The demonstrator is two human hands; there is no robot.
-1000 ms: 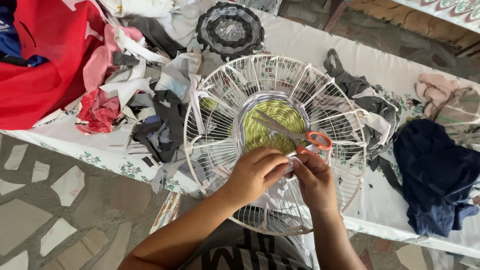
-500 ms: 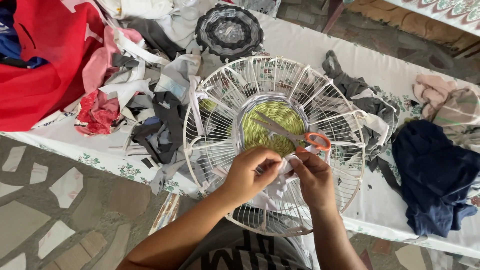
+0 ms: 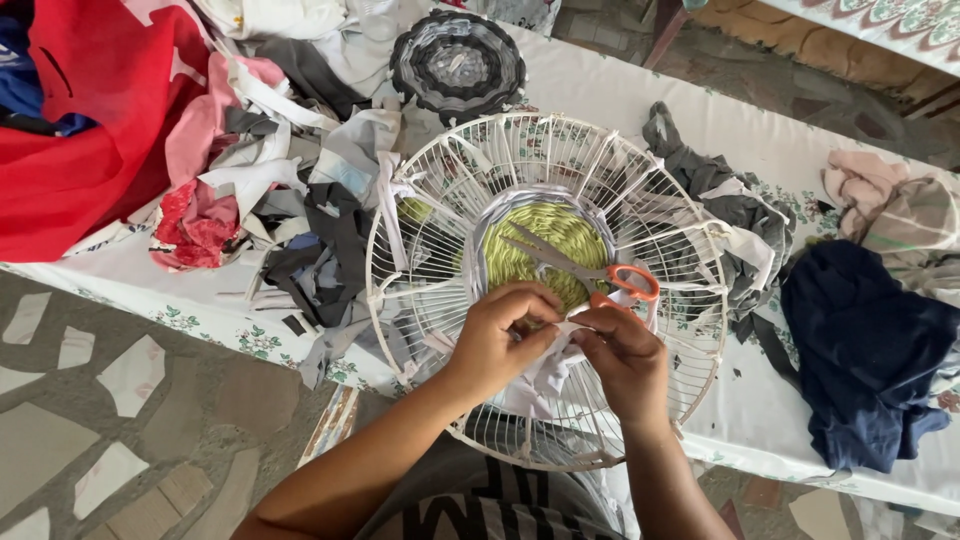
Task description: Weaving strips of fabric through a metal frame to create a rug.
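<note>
Red cloth (image 3: 70,130) fills the far left of the table (image 3: 620,90), with a pink and red scrap bundle (image 3: 200,215) just beside it and a heap of white, grey and black fabric strips (image 3: 300,200) spreading toward the middle. Behind that heap lies a round coiled mat in black, grey and white (image 3: 457,62). At the centre, a white wire fan guard (image 3: 440,190) rests flat on the table's near edge, strips of cloth tied out along its spokes, and a woven disc of yellow-green material (image 3: 555,235) sits at its hub inside a pale grey ring. Scissors with orange handles (image 3: 600,272) lie across that disc, blades pointing left. The left hand (image 3: 500,335) is over the guard's near side, its fingers curled and pinched on a white fabric strip (image 3: 545,375) that hangs below the woven part. The right hand (image 3: 625,360) is just beside it, nearly touching, fingertips also closed on the same white strip, close under the scissors' handles. Right of the guard, grey cloth pieces (image 3: 725,215) drape over its rim, then a dark navy garment (image 3: 865,350) lies on the table, and pale pink and beige fabric (image 3: 885,200) sits beyond it at the far right.
</note>
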